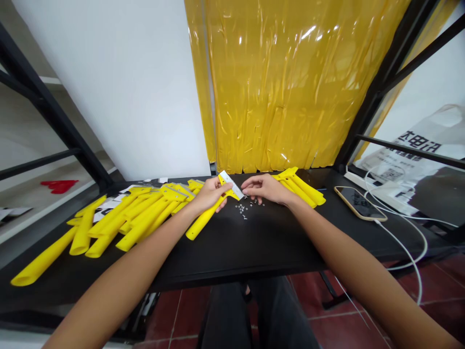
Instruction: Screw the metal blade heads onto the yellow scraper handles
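Observation:
My left hand (211, 194) is closed around a yellow scraper (204, 221), its metal blade plate (230, 182) tilted up toward the right. My right hand (267, 188) is just right of that plate, thumb and fingers drawn together in a pinch; what they hold, if anything, is too small to make out. Below its fingertips, small screws and nuts (244, 209) lie scattered on the black table (232, 252). Left of my left hand is a pile of yellow scrapers (145, 213), several with metal plates at the head. More yellow handles (301, 190) lie beyond my right wrist.
A phone (358, 202) with a white charging cable (403, 242) lies at the right. Black frame posts (385, 82) rise at both sides. Behind the table hangs a yellow plastic sheet (290, 87) beside a white panel (127, 87). A white plastic bag (417, 145) is at far right.

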{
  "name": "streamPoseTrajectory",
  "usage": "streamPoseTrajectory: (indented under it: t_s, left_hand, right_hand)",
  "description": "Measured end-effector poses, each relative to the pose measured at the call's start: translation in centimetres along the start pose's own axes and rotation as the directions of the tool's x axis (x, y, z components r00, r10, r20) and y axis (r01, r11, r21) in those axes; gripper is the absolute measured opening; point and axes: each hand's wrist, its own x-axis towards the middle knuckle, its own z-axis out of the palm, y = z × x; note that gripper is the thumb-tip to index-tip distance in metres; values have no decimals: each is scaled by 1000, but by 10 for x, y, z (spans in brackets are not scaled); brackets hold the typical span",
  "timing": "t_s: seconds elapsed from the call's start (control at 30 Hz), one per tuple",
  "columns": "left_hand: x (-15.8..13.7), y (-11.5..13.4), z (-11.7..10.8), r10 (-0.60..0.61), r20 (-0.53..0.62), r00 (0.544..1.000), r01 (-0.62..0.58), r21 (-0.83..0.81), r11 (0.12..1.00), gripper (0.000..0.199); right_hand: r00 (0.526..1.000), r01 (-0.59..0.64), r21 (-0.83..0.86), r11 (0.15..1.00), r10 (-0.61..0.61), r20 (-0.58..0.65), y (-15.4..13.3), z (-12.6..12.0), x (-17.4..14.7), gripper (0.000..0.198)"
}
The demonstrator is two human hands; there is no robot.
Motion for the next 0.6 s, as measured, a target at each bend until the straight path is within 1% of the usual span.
streamPoseTrajectory:
  t_s: [0.07,0.17,0.27,0.33,0.4,0.43,0.5,0.57,0.6]
  left_hand:
    - [-1,1,1,9,7,1000,-9,1,1000,21]
    - [-3,3,1,16,17,1000,-16,2,1000,24]
    - [-4,3,2,25,11,1000,-25,12,1000,29]
    - [-4,3,2,24,8,1000,-24,15,1000,32]
    - [-4,4,3,14,3,1000,-14,10,1000,34]
    - [-4,4,3,7,-2,1000,-7,10,1000,35]
    - [-4,4,3,-1,-10,1000,1,19,1000,38]
    - [-5,5,4,8,-11,1000,-8,26,1000,39]
    - [-5,5,4,17,-10,1000,-16,24,1000,39]
  right_hand:
    - [1000,-5,23,1000,5,3,-1,8,1,26]
    - [1000,-8,25,1000,8,-26,-1,13,2,20]
    - [995,19,3,1000,-19,-98,0,16,2,14]
    - [973,74,-83,994,-90,-210,1,19,1,10]
    - [929,154,-261,953,-230,-292,2,24,0,6]
    - [905,194,-362,912,-309,-292,3,27,0,4]
    - [874,269,-520,811,-433,-223,4,33,-1,3]
    - [855,342,-579,740,-500,-135,5,37,-2,6]
    - [849,370,-577,728,-517,-108,5,39,-2,6]
